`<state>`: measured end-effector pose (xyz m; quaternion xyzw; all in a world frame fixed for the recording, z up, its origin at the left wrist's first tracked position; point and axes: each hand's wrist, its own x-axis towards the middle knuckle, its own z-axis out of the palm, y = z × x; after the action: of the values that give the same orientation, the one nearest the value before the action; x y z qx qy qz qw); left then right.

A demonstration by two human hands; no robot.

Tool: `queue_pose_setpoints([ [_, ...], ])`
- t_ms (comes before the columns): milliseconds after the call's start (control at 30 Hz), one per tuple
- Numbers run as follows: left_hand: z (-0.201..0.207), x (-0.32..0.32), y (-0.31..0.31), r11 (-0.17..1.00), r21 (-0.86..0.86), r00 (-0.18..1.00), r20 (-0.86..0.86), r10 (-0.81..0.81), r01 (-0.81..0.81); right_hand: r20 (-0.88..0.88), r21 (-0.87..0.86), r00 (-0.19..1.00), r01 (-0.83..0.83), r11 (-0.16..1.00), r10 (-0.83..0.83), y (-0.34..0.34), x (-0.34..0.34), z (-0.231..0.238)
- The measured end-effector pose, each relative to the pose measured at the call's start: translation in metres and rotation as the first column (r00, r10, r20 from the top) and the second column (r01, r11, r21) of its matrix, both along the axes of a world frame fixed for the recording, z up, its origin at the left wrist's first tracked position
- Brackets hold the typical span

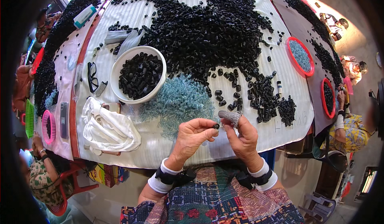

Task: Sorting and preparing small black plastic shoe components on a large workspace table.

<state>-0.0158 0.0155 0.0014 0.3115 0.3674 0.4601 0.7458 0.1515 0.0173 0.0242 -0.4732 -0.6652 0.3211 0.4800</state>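
Observation:
Over the near edge of the cloth, my left hand (193,138) pinches a small black plastic piece (216,126) between thumb and forefinger. Just beside it is my right hand (245,141), its thumb closed toward the index finger, which wears a grey knitted finger cover (230,117). Whatever sits at those right fingertips is too small to make out. Beyond both hands spreads a heap of clear bluish plastic bits (182,100). Several loose black pieces (262,100) lie past my right hand.
A white bowl (115,78) of black pieces stands left of the clear heap. Nearer lie a white cloth (105,130) and black-framed glasses (92,77). A large black pile (204,32) covers the far table. Red trays (289,50) stand at right; other people sit at both sides.

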Motion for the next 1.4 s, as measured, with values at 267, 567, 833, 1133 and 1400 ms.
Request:
queue_pose_setpoints([
  [267,-0.004,0.001,-0.002,0.999,-0.016,0.999,0.007,0.047,-0.047,-0.030,-0.083,0.996,0.085,0.993,-0.087,0.003,0.010,-0.004],
  [567,-0.009,-0.006,0.001,0.999,-0.048,0.997,0.073,0.025,-0.022,0.130,-0.091,0.971,0.212,0.973,-0.200,0.050,0.020,-0.006],
  [833,-0.010,-0.013,0.000,0.998,-0.057,0.995,0.103,0.015,-0.009,0.361,0.040,0.925,0.113,0.993,-0.120,0.098,0.008,0.001],
  [1133,-0.011,-0.016,-0.001,0.999,-0.031,0.996,0.086,-0.007,0.009,0.479,0.065,0.874,-0.129,0.989,0.083,0.140,-0.009,-0.024],
  [1400,-0.006,-0.014,-0.002,0.999,-0.053,0.997,0.071,0.001,0.003,0.589,0.160,0.808,-0.143,0.977,0.022,0.127,0.002,-0.029],
])
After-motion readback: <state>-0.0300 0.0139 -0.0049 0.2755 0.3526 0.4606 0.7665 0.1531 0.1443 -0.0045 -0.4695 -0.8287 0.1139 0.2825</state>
